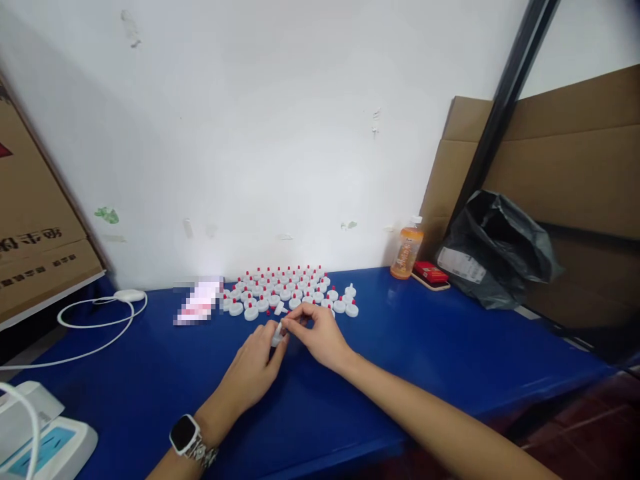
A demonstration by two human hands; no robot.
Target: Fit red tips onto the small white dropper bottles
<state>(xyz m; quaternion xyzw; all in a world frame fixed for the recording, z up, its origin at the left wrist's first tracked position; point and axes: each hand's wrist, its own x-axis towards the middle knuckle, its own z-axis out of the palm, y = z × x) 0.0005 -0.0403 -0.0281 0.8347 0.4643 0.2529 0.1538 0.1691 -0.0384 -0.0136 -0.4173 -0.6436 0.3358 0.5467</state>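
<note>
My left hand (250,370), with a watch on its wrist, is closed around a white nozzle cap (277,335) just above the blue table. The thumb and index finger of my right hand (321,337) pinch together at the nozzle's tip; whatever they hold is too small or hidden to make out. Beyond my hands stand many white bottle caps with red tips (273,288), crowded together in rows. A few small loose red tips (270,312) lie close to my fingers. One white nozzle cap (281,309) is tipped on its side there, and another without a red tip (351,289) stands at the right.
On the blue table (450,360) are an orange drink bottle (407,250), a red packet (430,271) on a phone, and a dark plastic bag (500,253) at the right. A white cable (95,327) and a power strip (55,440) lie left. Cardboard (40,220) stands at the sides.
</note>
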